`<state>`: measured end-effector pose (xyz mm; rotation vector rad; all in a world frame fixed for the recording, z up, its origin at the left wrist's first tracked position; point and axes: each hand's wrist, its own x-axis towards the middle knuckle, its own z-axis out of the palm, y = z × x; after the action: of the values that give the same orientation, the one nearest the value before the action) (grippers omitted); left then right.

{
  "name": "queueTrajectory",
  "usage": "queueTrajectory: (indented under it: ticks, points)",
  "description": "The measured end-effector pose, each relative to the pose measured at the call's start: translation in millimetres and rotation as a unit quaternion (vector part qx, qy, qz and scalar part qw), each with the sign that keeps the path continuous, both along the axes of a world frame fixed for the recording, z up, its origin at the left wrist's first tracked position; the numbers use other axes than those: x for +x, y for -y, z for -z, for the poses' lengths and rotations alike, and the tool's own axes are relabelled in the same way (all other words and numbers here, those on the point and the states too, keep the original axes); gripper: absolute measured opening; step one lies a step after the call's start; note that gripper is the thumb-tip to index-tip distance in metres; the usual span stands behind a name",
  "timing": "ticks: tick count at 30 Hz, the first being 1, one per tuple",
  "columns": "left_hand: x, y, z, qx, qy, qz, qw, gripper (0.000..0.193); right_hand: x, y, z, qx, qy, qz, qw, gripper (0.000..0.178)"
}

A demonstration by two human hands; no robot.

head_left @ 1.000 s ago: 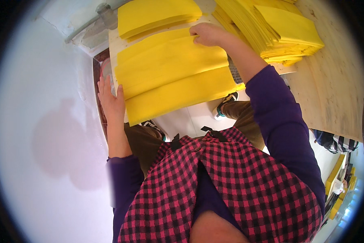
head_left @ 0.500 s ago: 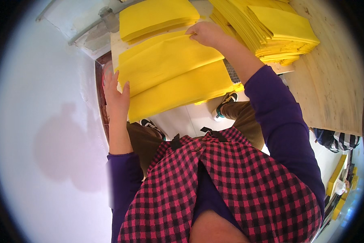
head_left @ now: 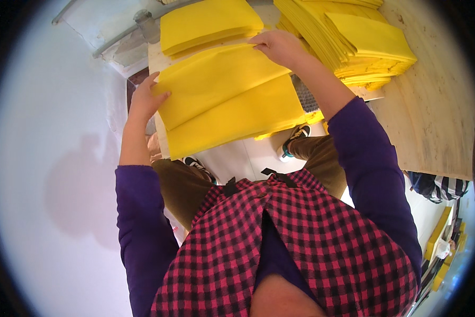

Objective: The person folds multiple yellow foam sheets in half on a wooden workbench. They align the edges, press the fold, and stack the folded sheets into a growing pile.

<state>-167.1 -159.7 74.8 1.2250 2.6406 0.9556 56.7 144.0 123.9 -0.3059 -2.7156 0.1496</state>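
Observation:
A yellow fabric-like sheet (head_left: 216,79) lies over other yellow sheets (head_left: 237,119) on the work table in front of me. My right hand (head_left: 280,48) has its fingertips pinched on the far right corner of the top sheet. At the opposite end, my left hand (head_left: 144,99) rests by the left edge. Its thumb reaches over the sheet and stands apart from the fingers, so this hand looks open.
Beyond the sheet is a neat yellow stack (head_left: 211,24). A taller heap of folded yellow pieces (head_left: 374,47) sits at the far right, by a wooden board surface (head_left: 433,111). A white wall (head_left: 52,158) runs along the left. My shoes (head_left: 295,140) show below the table's near edge.
My left hand has moved farther away along the left edge of the sheet. The top sheet's near edge has shifted away from me at the left. The right hand keeps its pinch.

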Motion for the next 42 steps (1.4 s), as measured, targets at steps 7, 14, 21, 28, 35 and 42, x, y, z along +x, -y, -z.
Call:
queueTrajectory:
  ticks: [7,14,21,28,35,42]
  points:
    - [0,7,-13,0.026,0.139,-0.008,0.99,0.024,14,4,-9,-0.059,0.012,0.02,0.998,0.022]
    - [33,17,-36,0.171,0.237,-0.034,0.956,0.019,17,-17,3,-0.121,0.027,-0.01,0.992,0.026]
    - [49,17,-50,0.228,0.17,-0.035,0.958,0.015,27,-30,1,-0.112,0.118,-0.07,0.984,0.028]
    - [68,37,-97,0.252,0.126,0.012,0.959,0.009,61,-6,-43,-0.104,0.113,-0.049,0.987,0.022]
    - [78,42,-151,0.379,0.043,0.062,0.922,0.009,105,13,-130,-0.047,0.041,-0.001,0.998,0.021]
    - [81,-44,-186,0.437,0.043,0.113,0.891,0.011,142,-57,-185,0.092,-0.11,0.045,0.989,0.025]
